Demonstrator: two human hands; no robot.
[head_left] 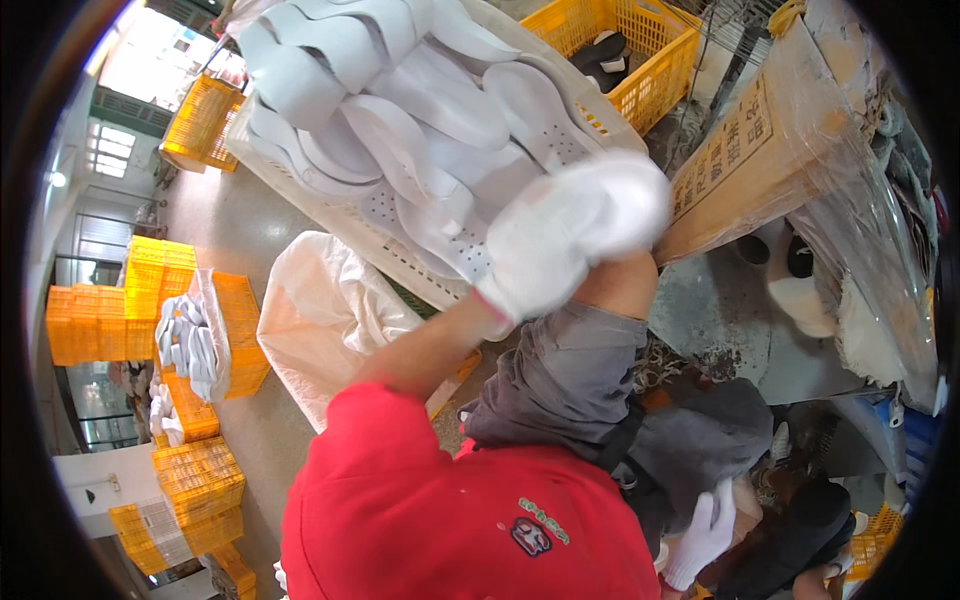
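My left hand (575, 235), in a white glove, is raised over my bent knee (620, 285), right at the near rim of a white plastic crate (390, 250). The glove is blurred and bunched, so I cannot tell whether it grips anything. The crate is heaped with white shoe insoles (400, 120). My right hand (705, 535), also in a white glove, hangs low at the lower right beside my grey trouser leg (690, 440), fingers loose and apart, holding nothing. My red sleeve (400, 470) fills the bottom of the view.
A yellow crate (655, 70) with dark soles stands behind the white one. A film-wrapped cardboard box (770, 150) leans at the right. A white sack (320, 310) lies on the floor at the left, with stacked yellow crates (190, 480) and more white insoles (190, 340) beyond.
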